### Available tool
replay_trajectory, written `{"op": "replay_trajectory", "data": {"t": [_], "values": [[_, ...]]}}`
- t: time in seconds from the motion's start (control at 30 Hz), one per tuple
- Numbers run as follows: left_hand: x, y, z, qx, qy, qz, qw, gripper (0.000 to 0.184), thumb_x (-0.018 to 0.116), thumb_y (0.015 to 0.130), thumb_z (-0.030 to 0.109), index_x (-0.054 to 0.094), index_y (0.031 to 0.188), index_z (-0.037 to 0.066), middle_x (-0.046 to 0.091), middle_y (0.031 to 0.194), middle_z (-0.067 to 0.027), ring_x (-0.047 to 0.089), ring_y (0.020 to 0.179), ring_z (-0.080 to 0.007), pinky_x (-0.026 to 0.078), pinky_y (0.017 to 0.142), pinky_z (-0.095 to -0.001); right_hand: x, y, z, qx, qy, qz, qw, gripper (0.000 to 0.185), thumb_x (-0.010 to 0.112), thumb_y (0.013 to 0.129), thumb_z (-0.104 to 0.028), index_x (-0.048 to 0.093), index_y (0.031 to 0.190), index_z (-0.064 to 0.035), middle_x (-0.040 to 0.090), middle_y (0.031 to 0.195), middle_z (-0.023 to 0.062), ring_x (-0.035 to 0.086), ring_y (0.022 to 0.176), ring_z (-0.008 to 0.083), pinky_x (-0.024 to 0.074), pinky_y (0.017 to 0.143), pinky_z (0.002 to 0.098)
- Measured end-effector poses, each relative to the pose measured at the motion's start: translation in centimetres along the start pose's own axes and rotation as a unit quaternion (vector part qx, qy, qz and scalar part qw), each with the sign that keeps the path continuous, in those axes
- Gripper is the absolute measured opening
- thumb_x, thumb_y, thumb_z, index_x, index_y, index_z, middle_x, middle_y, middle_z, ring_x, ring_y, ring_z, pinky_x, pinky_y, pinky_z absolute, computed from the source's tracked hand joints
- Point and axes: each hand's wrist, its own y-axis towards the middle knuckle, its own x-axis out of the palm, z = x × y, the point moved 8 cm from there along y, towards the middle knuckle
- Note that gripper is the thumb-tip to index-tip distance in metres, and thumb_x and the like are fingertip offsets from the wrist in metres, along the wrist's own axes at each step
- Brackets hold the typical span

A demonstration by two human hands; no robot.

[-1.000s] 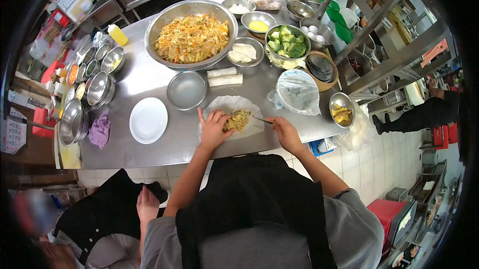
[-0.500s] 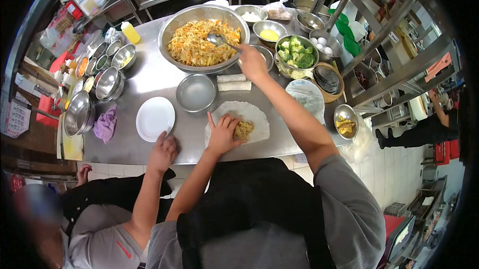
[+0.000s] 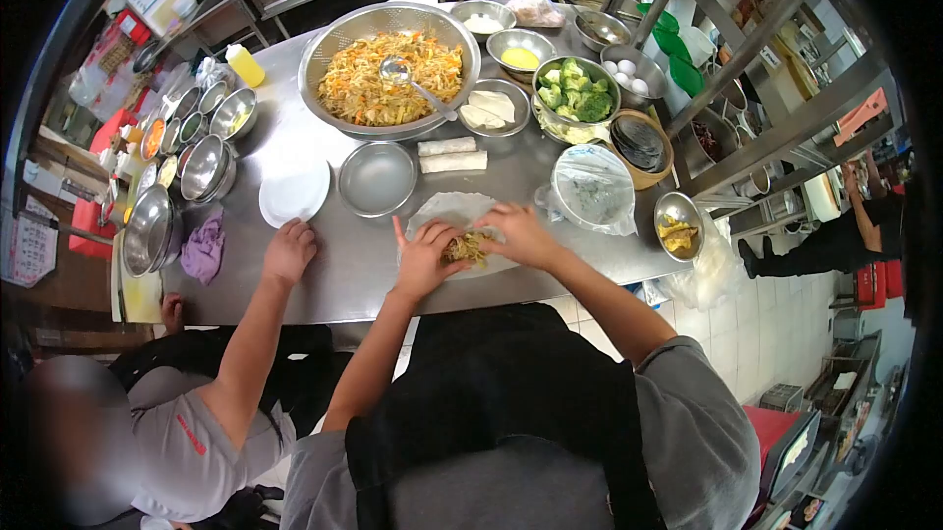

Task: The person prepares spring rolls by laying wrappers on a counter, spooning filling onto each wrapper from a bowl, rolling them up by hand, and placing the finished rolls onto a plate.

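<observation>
A pale round wrapper (image 3: pixel 454 206) lies flat near the table's front edge, with a small mound of shredded vegetable filling (image 3: pixel 466 249) on it. My left hand (image 3: pixel 426 257) curls over the mound's left side, its fingertips on the filling and one finger stretched away. From the right, my right hand (image 3: pixel 525 237) closes its thumb and fingers around the filling's other side. Beyond the wrapper lie two white rolls (image 3: pixel 453 163). A metal spoon (image 3: pixel 422 90) rests in the large colander (image 3: pixel 307 78) of shredded vegetables (image 3: pixel 378 88).
At my left, a co-worker's hand (image 3: pixel 290 251) touches the edge of a white plate (image 3: pixel 295 191). An empty metal bowl (image 3: pixel 378 179) stands near the rolls. Bowls of wrapper-like white pieces (image 3: pixel 487 110), broccoli (image 3: pixel 575 91) and eggs (image 3: pixel 626 75) sit at the back right, beside metal shelving posts.
My right hand has let go of the spoon, leaving it in the colander, and has come back to the filling beside my left hand. The co-worker's hand and plate shifted slightly left.
</observation>
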Motion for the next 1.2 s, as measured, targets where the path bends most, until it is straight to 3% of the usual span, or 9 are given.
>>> {"op": "replay_trajectory", "data": {"t": [0.2,0.3,0.4,0.6,0.8,1.0,1.2], "values": [[-0.8,0.1,0.7,0.059,-0.015,0.03,0.998,0.022,0.082,0.076,0.028,0.073,0.095,0.025,0.066,0.105,0.0095,0.058,0.122,-0.0183,0.002,0.118,-0.0694,2.0,-1.7,-1.3,-0.011,0.011,0.113,0.993,0.027,0.074,0.083,-0.027,0.069,0.109,-0.0195,0.062,0.108,0.005,0.058,0.112,0.0269,0.0381,0.091,0.0461],[-0.2,0.3,-0.5,0.047,0.013,0.038,0.998,0.015,0.082,0.075,0.024,0.071,0.085,0.023,0.067,0.098,0.0092,0.061,0.116,-0.0173,0.006,0.118,-0.0689,3.3,-0.9,-0.9,-0.019,-0.027,0.129,0.991,0.023,0.074,0.083,-0.024,0.068,0.105,-0.0182,0.063,0.1,0.0023,0.061,0.102,0.0238,0.0387,0.085,0.0424],[-0.6,-0.2,-1.6,0.027,0.027,0.044,0.998,0.014,0.082,0.074,0.021,0.071,0.083,0.024,0.069,0.093,0.0102,0.063,0.113,-0.017,0.005,0.118,-0.0679,3.8,-0.8,0.3,0.012,0.009,0.127,0.992,0.019,0.073,0.082,-0.022,0.068,0.099,-0.0173,0.062,0.099,0.0025,0.061,0.102,0.0246,0.0378,0.088,0.0436],[-1.8,-0.6,-1.9,0.014,0.024,0.04,0.999,0.015,0.081,0.073,0.022,0.07,0.083,0.022,0.068,0.093,0.0073,0.061,0.115,-0.0186,0.006,0.117,-0.0698,2.9,-1.0,-0.3,0.012,0.004,0.13,0.991,0.024,0.076,0.078,-0.027,0.069,0.099,-0.0178,0.063,0.101,0.0015,0.059,0.104,0.024,0.0376,0.088,0.043],[-1.8,-0.3,-0.4,0.021,0.009,0.001,1.0,0.021,0.084,0.073,0.024,0.071,0.09,0.022,0.068,0.103,0.0076,0.059,0.12,-0.0201,0.001,0.117,-0.0709,2.4,-0.2,-3.8,-0.088,-0.05,0.164,0.981,0.024,0.077,0.076,-0.029,0.069,0.097,-0.0205,0.063,0.101,-0.0017,0.054,0.104,0.022,0.0356,0.089,0.0444],[-0.7,-0.7,-1.9,0.002,0.056,0.001,0.998,0.019,0.082,0.074,0.022,0.07,0.088,0.023,0.068,0.103,0.0081,0.059,0.121,-0.0199,0.0,0.116,-0.0723,3.6,-0.2,-2.6,-0.05,-0.084,0.164,0.982,0.02,0.076,0.074,-0.025,0.07,0.093,-0.0208,0.063,0.101,-0.0039,0.054,0.101,0.0211,0.0355,0.09,0.0446],[-1.9,-0.6,-1.2,-0.005,0.04,-0.007,0.999,0.037,0.087,0.07,0.035,0.071,0.1,0.02,0.067,0.11,0.0051,0.056,0.126,-0.0217,-0.003,0.117,-0.0709,2.5,-1.0,-1.9,-0.009,-0.043,0.137,0.99,0.039,0.078,0.074,-0.027,0.067,0.111,-0.0219,0.062,0.112,0.0003,0.056,0.109,0.0245,0.0362,0.092,0.0464]]}}
